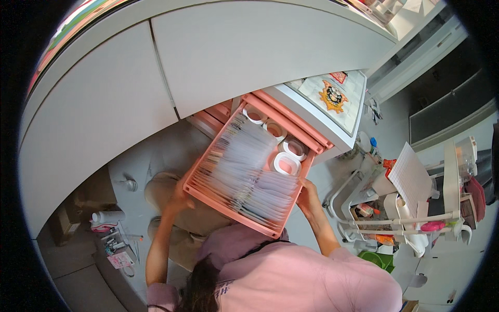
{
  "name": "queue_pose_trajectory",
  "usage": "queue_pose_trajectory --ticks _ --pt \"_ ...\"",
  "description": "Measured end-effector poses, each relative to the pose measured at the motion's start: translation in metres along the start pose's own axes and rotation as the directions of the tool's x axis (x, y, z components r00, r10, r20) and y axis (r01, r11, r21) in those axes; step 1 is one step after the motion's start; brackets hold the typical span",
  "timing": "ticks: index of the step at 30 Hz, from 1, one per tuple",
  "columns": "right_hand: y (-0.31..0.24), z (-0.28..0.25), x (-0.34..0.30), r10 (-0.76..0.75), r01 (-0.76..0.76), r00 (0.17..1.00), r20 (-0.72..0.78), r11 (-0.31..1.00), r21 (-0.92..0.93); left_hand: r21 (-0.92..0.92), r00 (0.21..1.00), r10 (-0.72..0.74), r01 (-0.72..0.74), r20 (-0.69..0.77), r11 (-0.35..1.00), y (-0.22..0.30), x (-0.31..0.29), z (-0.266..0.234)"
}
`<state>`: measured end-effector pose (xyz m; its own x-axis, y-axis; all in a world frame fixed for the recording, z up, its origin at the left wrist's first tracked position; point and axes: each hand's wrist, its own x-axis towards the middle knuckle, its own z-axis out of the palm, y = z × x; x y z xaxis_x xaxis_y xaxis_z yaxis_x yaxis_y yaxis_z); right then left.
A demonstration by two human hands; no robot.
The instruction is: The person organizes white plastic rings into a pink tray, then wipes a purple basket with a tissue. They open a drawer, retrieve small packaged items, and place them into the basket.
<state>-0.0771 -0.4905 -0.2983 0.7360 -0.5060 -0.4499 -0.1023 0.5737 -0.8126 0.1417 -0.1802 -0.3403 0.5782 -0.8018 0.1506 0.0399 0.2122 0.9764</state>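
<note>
A white desk (260, 47) partly hides the cabinet (317, 117) behind the pink drawer (235, 215).

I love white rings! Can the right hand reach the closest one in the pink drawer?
Probably yes: the right hand holds the pink drawer near that white ring, which lies uncovered. The hand might need to let go.

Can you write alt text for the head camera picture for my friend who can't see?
A person's left hand and right hand hold the sides of a pink drawer near a white desk. Inside are rows of translucent plastic sleeves beside four white ring-shaped rolls.
</note>
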Motion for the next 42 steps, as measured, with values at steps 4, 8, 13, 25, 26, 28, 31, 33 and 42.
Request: queue_pose_trajectory --ticks 4,8,13,25,26,28,31,33,42 --pt "0.0 0.0 0.001 0.012 -0.012 1.0 0.022 1.0 0.003 -0.069 0.971 -0.19 0.181 -0.145 0.981 0.007 0.002 0.01" --pt "-0.009 0.018 -0.002 -0.039 0.04 0.999 -0.029 0.998 0.038 -0.039 0.97 -0.155 0.15 -0.19 0.988 -0.001 0.03 0.0" --pt "-0.013 0.032 -0.004 -0.132 0.136 0.99 -0.05 0.986 0.099 -0.047 0.977 0.14 -0.15 -0.162 0.988 -0.007 0.069 0.01" --pt "-0.016 0.084 -0.059 -0.482 0.657 0.525 0.701 -0.295 -0.694 -0.206 0.981 0.068 -0.106 -0.184 0.973 -0.011 0.075 0.017" --pt "-0.018 0.082 -0.058 -0.45 0.654 0.518 0.728 -0.34 -0.676 -0.179 0.98 0.091 -0.123 -0.178 0.976 -0.011 0.075 0.018" --pt "-0.02 0.079 -0.056 -0.456 0.649 0.479 0.75 -0.391 -0.653 -0.132 0.979 0.13 -0.151 -0.157 0.98 -0.012 0.077 0.02" --pt "-0.023 0.064 -0.05 -0.465 0.586 0.476 0.746 -0.464 -0.664 -0.179 0.975 0.117 -0.151 -0.19 0.972 -0.012 0.084 0.032" --pt "-0.026 0.06 -0.048 -0.506 0.491 0.488 0.711 -0.514 -0.703 -0.163 0.959 0.134 -0.178 -0.25 0.97 -0.013 0.096 0.046" --pt "-0.072 0.071 -0.022 -0.799 0.069 0.443 0.406 -0.421 -0.904 0.674 0.859 0.484 -0.26 -0.166 0.692 0.006 0.183 0.048"
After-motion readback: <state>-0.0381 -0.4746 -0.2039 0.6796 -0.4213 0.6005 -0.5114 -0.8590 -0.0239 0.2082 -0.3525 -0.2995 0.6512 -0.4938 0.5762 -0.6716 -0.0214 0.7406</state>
